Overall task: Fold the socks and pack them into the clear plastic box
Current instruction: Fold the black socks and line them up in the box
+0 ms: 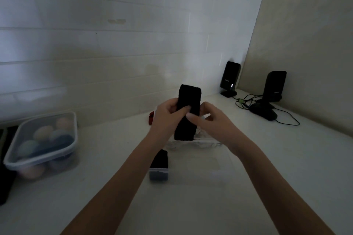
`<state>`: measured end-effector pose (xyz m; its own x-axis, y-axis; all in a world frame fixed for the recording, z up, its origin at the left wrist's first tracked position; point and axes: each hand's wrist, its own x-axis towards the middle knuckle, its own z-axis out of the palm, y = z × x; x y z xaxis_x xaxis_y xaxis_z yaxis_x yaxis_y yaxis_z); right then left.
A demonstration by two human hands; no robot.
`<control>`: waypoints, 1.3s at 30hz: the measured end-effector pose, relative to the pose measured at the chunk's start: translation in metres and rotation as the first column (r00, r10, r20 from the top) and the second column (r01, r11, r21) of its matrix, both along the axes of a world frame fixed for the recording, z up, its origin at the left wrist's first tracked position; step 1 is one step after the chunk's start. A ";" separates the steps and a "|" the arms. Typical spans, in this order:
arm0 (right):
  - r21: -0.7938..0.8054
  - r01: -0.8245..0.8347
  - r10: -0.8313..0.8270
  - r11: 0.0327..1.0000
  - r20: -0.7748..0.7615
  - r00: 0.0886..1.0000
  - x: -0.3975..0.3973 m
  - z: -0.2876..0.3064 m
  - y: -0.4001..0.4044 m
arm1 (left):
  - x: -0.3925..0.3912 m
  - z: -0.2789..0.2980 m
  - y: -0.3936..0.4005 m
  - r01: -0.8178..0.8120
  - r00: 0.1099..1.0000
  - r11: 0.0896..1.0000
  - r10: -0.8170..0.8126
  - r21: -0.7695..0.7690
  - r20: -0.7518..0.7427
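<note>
A black sock [188, 99], folded into a long flat strip, is held upright in the air in the middle of the view. My left hand [168, 118] grips its left edge, thumb across the front. My right hand [208, 120] pinches its right side. Below the hands stands the clear plastic box [198, 170] on the white table, open on top. A folded black sock [159, 160] lies in its left end. Pale fabric [183, 146] shows at the box's far side, partly hidden by the sock.
A lidded clear container [42, 145] of rolled pastel socks stands at the left. A red item [150, 117] lies behind my left hand. Two black speakers [230, 78] [273, 89] with cables stand in the far right corner by the walls. Dark objects sit at the left edge.
</note>
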<state>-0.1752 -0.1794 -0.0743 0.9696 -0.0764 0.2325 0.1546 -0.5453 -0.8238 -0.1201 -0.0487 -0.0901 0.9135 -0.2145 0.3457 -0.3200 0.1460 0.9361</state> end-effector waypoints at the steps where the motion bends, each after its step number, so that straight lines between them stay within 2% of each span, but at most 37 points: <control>1: 0.049 0.007 -0.007 0.999 0.005 1.000 0.003 0.001 -0.002 | 0.001 0.001 0.003 0.034 0.999 0.999 -0.034 -0.001 -0.010; 3: 0.132 0.023 -0.026 0.991 0.020 0.999 0.009 0.002 -0.002 | 0.001 0.002 0.008 0.105 0.994 0.994 -0.104 0.012 -0.023; 6: 0.314 -0.069 0.068 0.947 0.013 0.998 0.016 0.004 0.001 | -0.001 -0.001 0.016 0.201 0.979 0.977 -0.199 0.074 -0.040; 9: 0.349 -0.082 0.046 0.933 0.110 0.993 0.020 0.006 0.003 | 0.000 -0.006 0.025 0.298 0.953 0.949 -0.289 0.106 -0.089; 11: 0.381 -0.058 -0.002 0.923 0.155 0.988 0.022 0.009 0.005 | 0.002 -0.009 0.030 0.295 0.955 0.935 -0.295 0.198 -0.028; 14: 0.326 -0.092 0.037 0.941 0.172 0.984 0.023 0.014 0.009 | 0.004 -0.014 0.032 0.248 0.964 0.941 -0.263 0.231 0.039; 18: 0.135 -0.114 0.106 0.984 0.071 0.992 0.021 0.010 0.012 | 0.008 -0.016 0.034 0.243 0.966 0.953 -0.254 0.182 0.044; 20: 0.181 -0.087 0.068 0.980 0.110 0.992 0.018 0.008 0.013 | 0.007 -0.017 0.034 0.156 0.979 0.965 -0.180 0.213 0.096; 22: 0.211 -0.086 0.047 0.974 0.185 0.982 0.014 0.007 0.013 | 0.007 -0.019 0.034 -0.124 0.964 0.960 0.056 0.252 0.261; 24: 0.120 -0.079 0.044 0.990 0.272 0.961 0.010 0.005 0.013 | 0.006 -0.020 0.035 -0.400 0.844 0.887 0.258 0.230 0.469; 26: -0.019 -0.052 0.055 0.998 0.335 0.941 0.006 0.002 0.014 | 0.005 -0.022 0.037 -0.437 0.810 0.870 0.271 0.229 0.519; 28: -0.092 -0.068 0.099 0.993 0.387 0.917 0.002 -0.004 0.014 | 0.002 -0.022 0.035 -0.354 0.881 0.901 0.231 0.250 0.414; 29: -0.120 -0.083 0.126 0.989 0.410 0.903 0.000 -0.007 0.013 | 0.000 -0.020 0.035 -0.277 0.929 0.931 0.196 0.238 0.313; 31: -0.195 -0.087 0.166 0.977 0.437 0.884 -0.004 -0.013 0.013 | -0.002 -0.014 0.034 -0.091 0.995 0.991 0.088 0.097 0.042; 33: -0.293 -0.078 0.204 0.953 0.428 0.880 -0.006 -0.018 0.013 | 0.001 -0.008 0.034 0.054 0.967 0.990 -0.084 -0.130 -0.242; 34: -0.329 -0.080 0.219 0.941 0.408 0.886 -0.006 -0.020 0.013 | 0.003 -0.007 0.034 0.072 0.940 0.978 -0.133 -0.197 -0.315; 35: -0.351 -0.092 0.233 0.932 0.383 0.894 -0.006 -0.022 0.014 | 0.006 -0.009 0.034 0.069 0.928 0.976 -0.139 -0.208 -0.344; 37: -0.376 -0.112 0.250 0.920 0.343 0.905 -0.008 -0.022 0.016 | 0.009 -0.015 0.035 0.017 0.958 0.994 -0.048 -0.111 -0.283; 39: -0.376 -0.088 0.224 0.923 0.336 0.915 -0.010 -0.019 0.020 | 0.008 -0.019 0.036 0.017 0.977 0.999 -0.026 -0.043 -0.213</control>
<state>-0.1852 -0.1598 -0.0933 0.8024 0.2194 0.5550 0.5136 -0.7274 -0.4551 -0.1120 -0.0125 -0.1089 0.9625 -0.2248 0.1521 -0.1097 0.1903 0.9756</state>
